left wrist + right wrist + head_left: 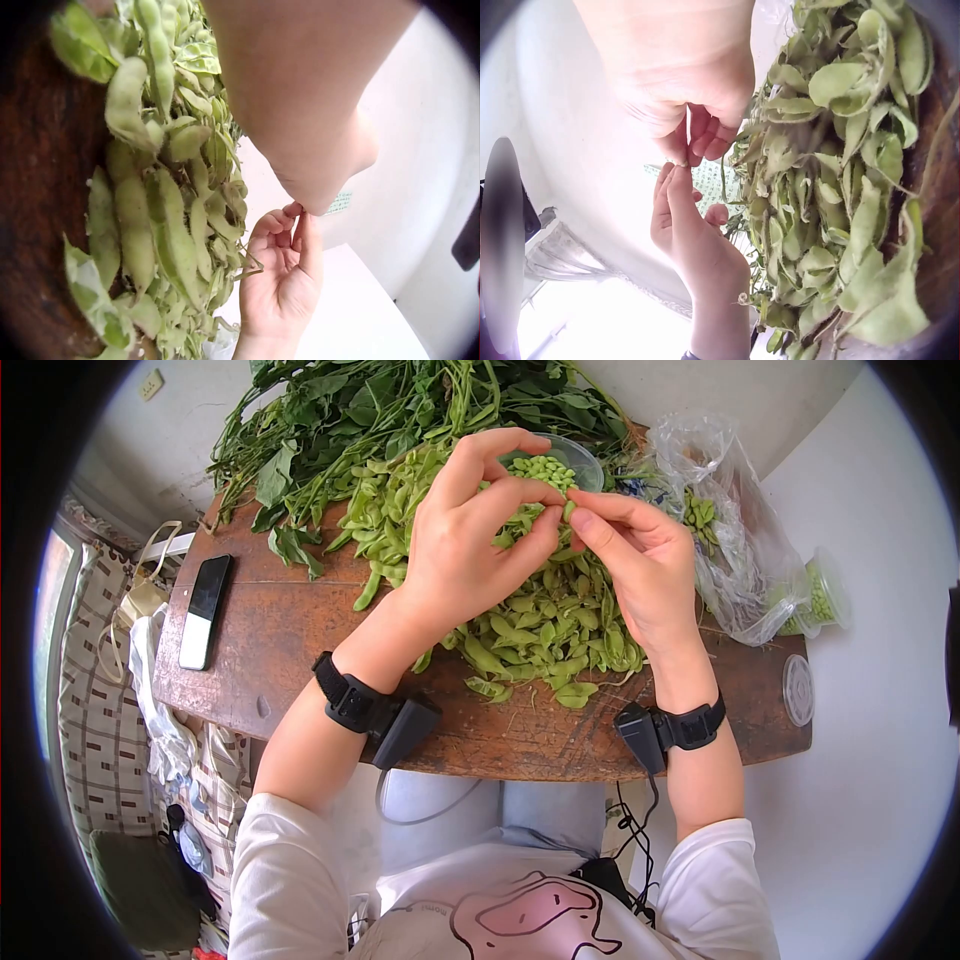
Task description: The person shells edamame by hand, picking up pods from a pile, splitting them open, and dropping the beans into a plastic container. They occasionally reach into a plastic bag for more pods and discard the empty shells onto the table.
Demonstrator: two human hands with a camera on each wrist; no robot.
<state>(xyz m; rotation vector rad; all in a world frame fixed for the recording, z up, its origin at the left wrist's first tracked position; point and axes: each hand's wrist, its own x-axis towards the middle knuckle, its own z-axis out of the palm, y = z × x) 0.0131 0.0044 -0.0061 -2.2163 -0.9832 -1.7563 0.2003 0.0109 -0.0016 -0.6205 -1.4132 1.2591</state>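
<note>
Both hands meet above the heap, fingertip to fingertip, around a small green soybean pod point(570, 510). The left hand point(465, 535) pinches its left side between thumb and index finger, the other fingers raised. From the right, the right hand point(650, 560) pinches the pod with thumb and forefinger. In both wrist views the fingertips nearly cover it. Just behind them stands a clear plastic bowl point(590, 468) with shelled soybeans point(540, 472) inside. Whole pods point(385, 500) lie left of the hands; split, flattened shells point(560, 625) are piled beneath them.
Leafy soybean stalks point(360, 410) cover the table's back. At the right are a clear plastic bag point(735, 530), a tub of green beans point(825, 595) lying tilted and a round clear lid point(798, 690). A phone point(207, 612) rests on the wooden table point(290, 650) at left.
</note>
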